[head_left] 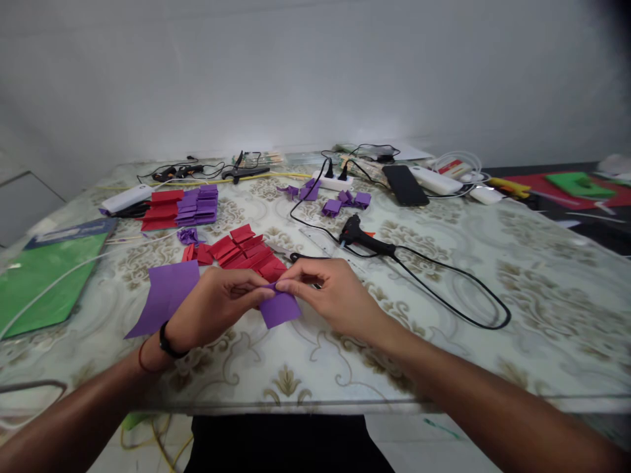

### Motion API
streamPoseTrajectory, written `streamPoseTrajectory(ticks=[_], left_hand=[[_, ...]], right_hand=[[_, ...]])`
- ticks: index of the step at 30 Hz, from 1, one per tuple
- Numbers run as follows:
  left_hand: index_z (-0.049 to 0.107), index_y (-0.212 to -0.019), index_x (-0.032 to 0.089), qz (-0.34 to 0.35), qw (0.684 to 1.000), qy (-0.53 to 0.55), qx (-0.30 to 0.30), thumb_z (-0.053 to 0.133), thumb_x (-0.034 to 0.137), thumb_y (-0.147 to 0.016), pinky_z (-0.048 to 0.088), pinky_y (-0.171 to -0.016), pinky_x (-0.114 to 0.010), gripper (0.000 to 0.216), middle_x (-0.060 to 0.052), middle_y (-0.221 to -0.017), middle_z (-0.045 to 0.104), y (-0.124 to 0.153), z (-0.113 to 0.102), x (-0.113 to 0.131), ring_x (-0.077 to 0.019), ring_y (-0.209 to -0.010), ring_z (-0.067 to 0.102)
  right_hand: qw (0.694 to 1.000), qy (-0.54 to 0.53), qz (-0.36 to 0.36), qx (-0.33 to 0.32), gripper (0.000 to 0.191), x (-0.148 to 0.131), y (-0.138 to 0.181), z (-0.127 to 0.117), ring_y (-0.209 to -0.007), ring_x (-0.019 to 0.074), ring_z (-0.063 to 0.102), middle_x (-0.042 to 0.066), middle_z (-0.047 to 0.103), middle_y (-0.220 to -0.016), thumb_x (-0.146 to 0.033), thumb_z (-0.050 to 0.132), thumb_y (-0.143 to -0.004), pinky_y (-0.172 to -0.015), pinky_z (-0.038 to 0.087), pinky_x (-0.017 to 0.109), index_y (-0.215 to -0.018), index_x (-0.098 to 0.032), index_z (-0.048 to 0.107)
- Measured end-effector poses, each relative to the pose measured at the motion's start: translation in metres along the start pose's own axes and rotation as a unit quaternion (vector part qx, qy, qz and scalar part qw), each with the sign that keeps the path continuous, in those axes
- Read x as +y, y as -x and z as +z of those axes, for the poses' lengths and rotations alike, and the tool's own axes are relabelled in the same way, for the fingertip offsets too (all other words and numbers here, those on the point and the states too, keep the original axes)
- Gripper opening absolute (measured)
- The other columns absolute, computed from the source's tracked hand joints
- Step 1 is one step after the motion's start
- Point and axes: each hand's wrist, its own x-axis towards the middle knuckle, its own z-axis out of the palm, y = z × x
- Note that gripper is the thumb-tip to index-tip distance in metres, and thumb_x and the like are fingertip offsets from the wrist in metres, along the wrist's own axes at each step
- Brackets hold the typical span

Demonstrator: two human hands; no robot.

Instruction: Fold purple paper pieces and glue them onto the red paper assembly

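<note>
Purple paper square (pixel 279 307) sits pinched at its top edge between left hand (pixel 217 309) and right hand (pixel 329 294), each grip closed on it; red folded pieces (pixel 246 253) lie just beyond; glue gun (pixel 365 239) beyond the right grip.

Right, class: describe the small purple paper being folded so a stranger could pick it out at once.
Start at the patterned table and find the near edge, where the left hand and right hand meet. Pinched between their fingertips is the small purple paper. Unlike the larger purple sheet lying flat to its left, it is held by both hands.
</note>
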Motion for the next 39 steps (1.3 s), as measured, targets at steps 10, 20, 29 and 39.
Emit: streamPoseTrajectory(ticks=[10, 20, 29, 39], left_hand=[[0.071, -0.088, 0.017, -0.011, 0.992, 0.100, 0.072, 0.076, 0.028, -0.086, 0.055, -0.060, -0.023, 0.012, -0.001, -0.074, 0.075, -0.003, 0.004, -0.005, -0.0135, -0.063, 0.067], [0.049, -0.116, 0.025, -0.008, 0.969, 0.243, 0.047, 0.076, 0.028, -0.092, 0.067, -0.079, -0.032, 0.037, -0.002, -0.096, 0.078, -0.001, 0.015, -0.007, -0.0181, -0.079, 0.080], [0.062, -0.098, 0.021, 0.120, 0.970, 0.187, 0.097, 0.072, 0.027, -0.098, 0.049, -0.051, -0.016, 0.011, 0.000, -0.086, 0.062, 0.008, 0.012, -0.002, -0.0072, -0.060, 0.062], [0.079, -0.090, 0.021, 0.181, 0.972, 0.072, 0.134, 0.082, 0.013, -0.087, 0.062, -0.071, -0.021, 0.008, -0.005, -0.097, 0.081, 0.004, 0.005, -0.004, -0.0156, -0.083, 0.077]], right_hand=[[0.999, 0.002, -0.026, 0.019, 0.006, -0.001, -0.001, 0.000, -0.080, 0.0167, 0.068, 0.002, 0.074, -0.089, -0.026, 0.073, -0.089, -0.077, 0.057, 0.031, -0.090, -0.022, 0.069], [0.984, 0.072, -0.152, 0.065, 0.013, -0.002, 0.002, -0.001, -0.091, 0.0192, 0.066, 0.004, 0.069, -0.098, -0.020, 0.078, -0.088, -0.085, 0.055, 0.035, -0.099, -0.025, 0.075], [0.989, -0.051, -0.137, 0.033, 0.015, -0.001, 0.002, -0.003, -0.100, 0.0180, 0.065, 0.005, 0.065, -0.112, -0.018, 0.080, -0.086, -0.090, 0.057, 0.034, -0.093, -0.031, 0.085], [0.982, -0.032, -0.160, 0.092, 0.026, 0.005, 0.002, -0.006, -0.092, 0.0154, 0.070, 0.002, 0.076, -0.100, -0.012, 0.077, -0.088, -0.080, 0.057, 0.029, -0.096, -0.035, 0.087]])
